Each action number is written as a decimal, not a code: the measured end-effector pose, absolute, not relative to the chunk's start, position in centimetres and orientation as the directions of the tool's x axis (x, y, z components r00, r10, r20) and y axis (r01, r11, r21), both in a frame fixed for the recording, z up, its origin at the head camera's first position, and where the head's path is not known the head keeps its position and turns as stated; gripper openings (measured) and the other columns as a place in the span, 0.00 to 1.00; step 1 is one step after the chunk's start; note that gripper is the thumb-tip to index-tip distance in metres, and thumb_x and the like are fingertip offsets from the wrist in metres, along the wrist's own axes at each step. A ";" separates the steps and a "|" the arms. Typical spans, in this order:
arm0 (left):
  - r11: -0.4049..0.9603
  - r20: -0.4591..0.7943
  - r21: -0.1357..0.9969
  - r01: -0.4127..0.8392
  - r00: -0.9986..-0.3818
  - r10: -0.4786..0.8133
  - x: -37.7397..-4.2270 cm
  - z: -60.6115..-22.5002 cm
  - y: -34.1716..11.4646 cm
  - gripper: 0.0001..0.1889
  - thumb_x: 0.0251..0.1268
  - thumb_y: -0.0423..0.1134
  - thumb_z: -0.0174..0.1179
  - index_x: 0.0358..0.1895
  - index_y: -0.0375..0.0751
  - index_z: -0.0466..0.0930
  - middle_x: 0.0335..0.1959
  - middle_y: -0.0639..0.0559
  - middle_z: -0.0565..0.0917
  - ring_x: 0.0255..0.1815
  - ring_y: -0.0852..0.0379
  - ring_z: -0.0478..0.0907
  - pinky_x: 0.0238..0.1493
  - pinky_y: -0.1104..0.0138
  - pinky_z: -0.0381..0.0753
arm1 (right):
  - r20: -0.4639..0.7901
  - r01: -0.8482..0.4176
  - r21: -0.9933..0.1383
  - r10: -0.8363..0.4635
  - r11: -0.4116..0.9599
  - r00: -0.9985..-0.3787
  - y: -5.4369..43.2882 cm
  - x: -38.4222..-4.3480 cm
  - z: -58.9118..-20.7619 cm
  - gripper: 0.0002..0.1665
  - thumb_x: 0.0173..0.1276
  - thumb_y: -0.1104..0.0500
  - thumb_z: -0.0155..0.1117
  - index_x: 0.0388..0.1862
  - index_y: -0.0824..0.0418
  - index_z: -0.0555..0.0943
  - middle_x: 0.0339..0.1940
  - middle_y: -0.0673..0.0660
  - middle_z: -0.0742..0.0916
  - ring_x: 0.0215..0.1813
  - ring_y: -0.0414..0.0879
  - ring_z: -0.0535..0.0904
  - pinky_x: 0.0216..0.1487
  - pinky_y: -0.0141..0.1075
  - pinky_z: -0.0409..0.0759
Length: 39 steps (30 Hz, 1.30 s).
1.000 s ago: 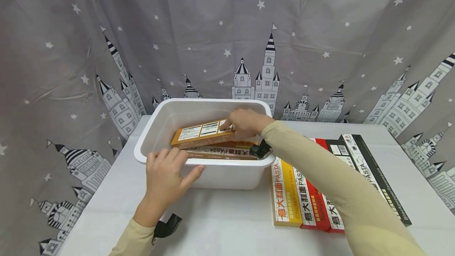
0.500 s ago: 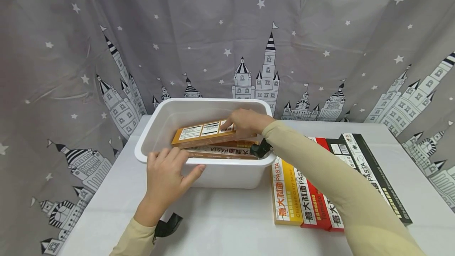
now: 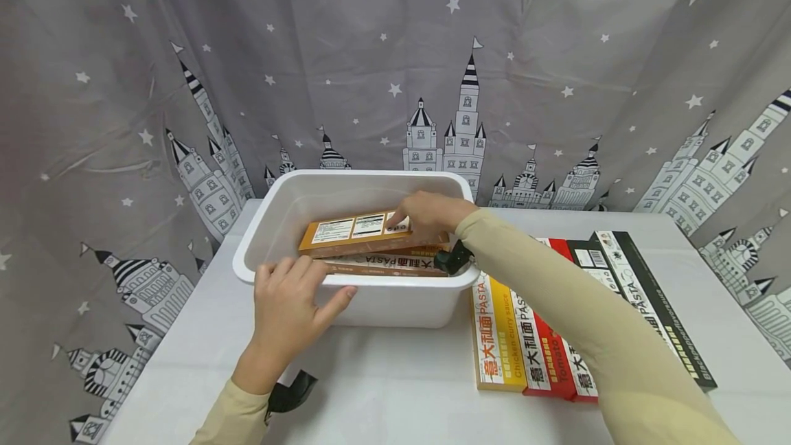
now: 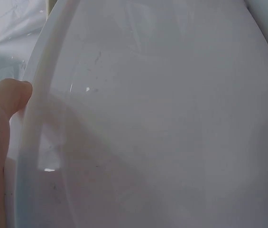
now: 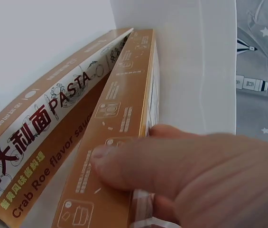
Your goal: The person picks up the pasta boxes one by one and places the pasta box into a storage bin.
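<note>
A white plastic bin stands on the table. My left hand holds its near rim, fingers hooked over the edge and thumb outside; the left wrist view shows the thumb against the bin wall. Inside the bin, my right hand pinches an orange pasta box by its right part. In the right wrist view the thumb lies on one face of that box, with fingers behind it. Beside it, leaning at an angle, is another pasta box labelled Crab Roe flavor sauce.
Right of the bin, several pasta boxes lie side by side: a yellow box, a red box and a black box among them. My right sleeve covers part of them. A grey castle-print curtain hangs behind the white table.
The orange pasta box in my right hand has shifted slightly right and down inside the bin. My left hand stays on the rim.
</note>
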State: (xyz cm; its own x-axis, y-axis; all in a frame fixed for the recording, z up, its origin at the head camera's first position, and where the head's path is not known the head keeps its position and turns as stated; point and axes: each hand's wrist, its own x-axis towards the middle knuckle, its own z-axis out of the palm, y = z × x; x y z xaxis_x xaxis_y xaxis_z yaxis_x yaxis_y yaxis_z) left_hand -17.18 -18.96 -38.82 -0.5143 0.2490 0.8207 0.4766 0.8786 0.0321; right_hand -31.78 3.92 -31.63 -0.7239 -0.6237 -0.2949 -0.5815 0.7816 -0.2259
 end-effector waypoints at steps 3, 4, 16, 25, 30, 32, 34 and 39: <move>0.878 0.822 0.030 0.478 -0.512 0.250 -17.2 -38.8 -18.9 0.37 0.73 0.73 0.39 0.32 0.41 0.80 0.26 0.46 0.84 0.27 0.42 0.75 0.35 0.50 0.64 | -0.277 -0.597 -0.169 -0.619 0.784 -0.735 4.0 -31.9 -31.6 0.35 0.63 0.69 0.67 0.67 0.43 0.80 0.67 0.57 0.83 0.57 0.54 0.85 0.45 0.40 0.87; 0.877 0.823 0.030 0.479 -0.511 0.250 -17.2 -38.8 -18.9 0.37 0.73 0.73 0.39 0.32 0.41 0.80 0.26 0.46 0.84 0.27 0.42 0.75 0.35 0.50 0.64 | -0.268 -0.600 -0.150 -0.616 0.786 -0.741 4.0 -32.0 -31.6 0.38 0.61 0.72 0.66 0.67 0.44 0.80 0.68 0.57 0.83 0.62 0.54 0.82 0.53 0.41 0.86; 0.874 0.824 0.032 0.486 -0.507 0.251 -17.4 -38.9 -18.7 0.37 0.73 0.73 0.40 0.32 0.41 0.81 0.27 0.47 0.84 0.27 0.43 0.75 0.35 0.50 0.63 | -0.274 -0.566 -0.110 -0.572 0.817 -0.773 4.1 -31.9 -31.3 0.38 0.58 0.71 0.66 0.68 0.46 0.79 0.69 0.55 0.81 0.73 0.53 0.73 0.73 0.45 0.71; 0.873 0.824 0.037 0.487 -0.509 0.249 -17.4 -39.1 -18.7 0.37 0.73 0.73 0.40 0.32 0.40 0.81 0.26 0.46 0.84 0.27 0.42 0.75 0.35 0.50 0.63 | -0.263 -0.598 -0.148 -0.614 0.788 -0.744 4.1 -31.6 -30.7 0.34 0.64 0.68 0.66 0.70 0.50 0.78 0.72 0.53 0.80 0.76 0.53 0.72 0.75 0.45 0.70; 0.874 0.823 0.035 0.484 -0.510 0.250 -17.4 -39.1 -18.7 0.38 0.73 0.73 0.40 0.32 0.40 0.81 0.27 0.46 0.84 0.27 0.42 0.75 0.35 0.50 0.63 | -0.196 -0.644 -0.147 -0.660 0.751 -0.725 4.8 -31.2 -28.1 0.31 0.69 0.63 0.67 0.71 0.54 0.76 0.72 0.56 0.80 0.74 0.54 0.74 0.73 0.45 0.73; 0.874 0.823 0.037 0.484 -0.511 0.248 -17.3 -39.0 -18.8 0.38 0.73 0.73 0.40 0.32 0.40 0.81 0.27 0.45 0.84 0.27 0.42 0.76 0.35 0.50 0.63 | -0.170 -0.648 -0.118 -0.658 0.753 -0.734 5.3 -30.9 -26.7 0.31 0.69 0.60 0.67 0.71 0.54 0.76 0.71 0.58 0.80 0.72 0.54 0.76 0.68 0.45 0.77; 0.874 0.823 0.041 0.484 -0.512 0.245 -17.3 -39.0 -18.8 0.38 0.73 0.73 0.40 0.32 0.40 0.81 0.27 0.45 0.85 0.27 0.42 0.76 0.35 0.50 0.63 | -0.153 -0.644 -0.095 -0.650 0.759 -0.744 6.2 -30.6 -25.4 0.31 0.69 0.59 0.67 0.72 0.54 0.76 0.69 0.60 0.81 0.69 0.55 0.77 0.66 0.46 0.78; 0.874 0.824 0.043 0.484 -0.512 0.243 -17.4 -39.0 -18.9 0.38 0.73 0.73 0.40 0.33 0.40 0.82 0.27 0.45 0.85 0.27 0.41 0.76 0.35 0.50 0.62 | -0.127 -0.603 -0.059 -0.605 0.795 -0.786 9.3 -29.8 -23.4 0.31 0.69 0.56 0.67 0.72 0.54 0.76 0.65 0.62 0.83 0.63 0.55 0.79 0.63 0.50 0.79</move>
State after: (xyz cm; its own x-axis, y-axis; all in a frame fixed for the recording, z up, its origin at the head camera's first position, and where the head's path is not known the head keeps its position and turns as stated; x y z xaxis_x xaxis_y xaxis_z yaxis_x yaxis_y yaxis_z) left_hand -17.38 -18.90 -38.99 -0.5117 0.2430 0.8241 0.4837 0.8742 0.0426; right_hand -29.83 9.34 -23.37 -0.7858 -0.6053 -0.1271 -0.6032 0.7954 -0.0592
